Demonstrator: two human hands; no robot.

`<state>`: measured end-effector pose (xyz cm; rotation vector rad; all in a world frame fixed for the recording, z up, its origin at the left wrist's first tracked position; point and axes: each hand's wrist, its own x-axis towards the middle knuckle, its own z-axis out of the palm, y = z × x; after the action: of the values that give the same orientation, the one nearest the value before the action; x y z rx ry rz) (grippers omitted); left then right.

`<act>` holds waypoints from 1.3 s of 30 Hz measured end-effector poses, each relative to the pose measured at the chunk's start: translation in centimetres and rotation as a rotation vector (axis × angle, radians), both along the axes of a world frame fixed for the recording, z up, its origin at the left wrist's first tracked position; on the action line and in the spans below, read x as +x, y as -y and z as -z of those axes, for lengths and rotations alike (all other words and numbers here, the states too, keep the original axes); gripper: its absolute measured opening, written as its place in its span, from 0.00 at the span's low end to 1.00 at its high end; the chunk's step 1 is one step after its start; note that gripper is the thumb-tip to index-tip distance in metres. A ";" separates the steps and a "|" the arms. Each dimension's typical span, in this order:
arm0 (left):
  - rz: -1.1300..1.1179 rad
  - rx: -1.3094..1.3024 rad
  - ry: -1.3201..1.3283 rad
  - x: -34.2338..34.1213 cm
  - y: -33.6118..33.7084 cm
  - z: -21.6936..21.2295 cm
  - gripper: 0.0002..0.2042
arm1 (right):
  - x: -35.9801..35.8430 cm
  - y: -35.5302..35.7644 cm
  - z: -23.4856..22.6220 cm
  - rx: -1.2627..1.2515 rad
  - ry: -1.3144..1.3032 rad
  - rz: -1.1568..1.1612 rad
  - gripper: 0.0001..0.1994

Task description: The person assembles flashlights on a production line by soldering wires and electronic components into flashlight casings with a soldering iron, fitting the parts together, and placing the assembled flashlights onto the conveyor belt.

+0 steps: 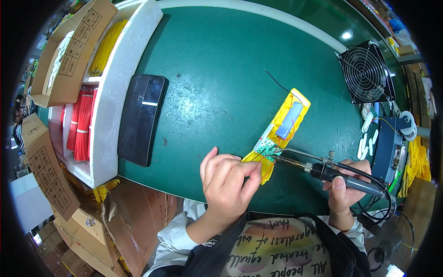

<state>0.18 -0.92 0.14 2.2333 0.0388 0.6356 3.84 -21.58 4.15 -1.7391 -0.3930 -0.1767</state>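
A yellow plastic housing (pixel 301 95) lies open and slanted on the green bench in front of me. Inside its far part sits a blue cylindrical battery cell (pixel 290 121) with thin red wires. Nearer to me is a small green circuit board (pixel 266 147). My left hand (pixel 229 183) is closed at the housing's near end, thumb and forefinger pinching a thin wire by the board; the fingertips partly hide it. My right hand (pixel 347 185) grips a soldering iron (pixel 339 176) with a solder feed tube (pixel 302 152). Its tip points at the board, and I cannot tell whether they touch.
A black phone-like slab (pixel 142 121) lies left, beside a white foam box (pixel 121 69) with red wire bundles (pixel 83 122) and yellow wires (pixel 108 48). A black fan (pixel 368 74), solder spool (pixel 408 125), dark blue soldering unit (pixel 386 147) and white strips (pixel 364 145) stand right. Cardboard boxes (pixel 134 221) sit lower left.
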 end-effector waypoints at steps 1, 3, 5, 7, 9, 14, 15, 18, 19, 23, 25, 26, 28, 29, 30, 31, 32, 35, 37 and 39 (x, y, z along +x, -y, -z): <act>0.001 0.000 -0.001 0.0 0.0 0.0 0.08 | -0.1 -0.5 -0.1 -0.022 -0.013 0.067 0.16; 0.000 0.002 -0.001 0.0 0.0 0.1 0.08 | -0.1 -0.8 -0.1 -0.043 -0.028 0.133 0.18; -0.001 0.002 -0.001 0.0 0.0 0.0 0.08 | 0.0 -0.7 0.1 -0.067 0.006 0.119 0.18; -0.002 0.002 -0.003 0.0 0.0 0.0 0.08 | -0.1 -0.6 0.0 -0.071 -0.002 0.128 0.18; -0.004 0.002 -0.002 0.0 0.0 0.0 0.08 | -0.1 -0.4 -0.1 -0.074 -0.010 0.136 0.18; -0.006 -0.001 0.001 -0.1 0.0 0.0 0.07 | 0.0 0.5 0.2 -0.040 0.039 -0.024 0.14; -0.006 0.005 -0.001 -0.1 0.0 0.0 0.07 | 0.0 0.6 0.2 -0.039 0.039 -0.023 0.14; -0.008 0.012 -0.005 0.0 0.0 0.1 0.07 | -0.2 0.6 0.2 -0.013 0.019 -0.001 0.15; -0.006 0.011 -0.006 0.0 0.0 0.1 0.07 | -0.3 0.6 0.1 0.002 -0.004 0.021 0.15; -0.012 -0.003 0.006 0.1 0.1 0.1 0.07 | -0.6 0.8 -0.7 -0.004 -0.009 0.105 0.17; -0.016 0.016 0.009 0.3 0.0 -0.1 0.07 | -0.5 0.8 -0.7 0.000 0.011 0.137 0.18; -0.017 0.021 0.019 0.3 0.0 -0.2 0.07 | -0.3 0.8 -0.8 0.028 0.023 0.145 0.19; -0.010 0.016 -0.004 0.2 -0.1 0.0 0.07 | -0.2 0.9 -0.5 0.061 0.033 0.166 0.19; -0.006 0.026 0.004 0.1 -0.1 -0.1 0.07 | -0.4 1.0 -0.7 0.063 0.030 0.184 0.18; -0.006 0.038 0.007 -0.1 -0.1 -0.3 0.07 | -0.5 1.1 -0.8 0.075 0.033 0.192 0.18; -0.003 0.047 0.003 0.0 0.0 -0.2 0.08 | -0.5 1.3 -0.7 0.083 0.031 0.205 0.18; 0.007 0.046 0.017 0.0 0.0 0.0 0.07 | -0.7 1.4 -0.7 0.097 0.012 0.225 0.18; -0.003 0.027 0.029 -0.1 0.3 0.2 0.06 | -1.2 1.7 -0.7 0.113 0.023 0.239 0.17; -0.001 0.042 0.053 -0.2 0.3 0.2 0.05 | -1.7 1.8 -0.7 0.137 0.045 0.249 0.16; -0.003 0.050 0.073 -0.3 0.4 0.3 0.05 | -2.3 2.1 -0.7 0.156 0.065 0.263 0.16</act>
<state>-0.13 -1.31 -0.19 2.2570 -0.0101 0.7263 1.55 -23.67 4.82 -1.6285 -0.1899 -0.4429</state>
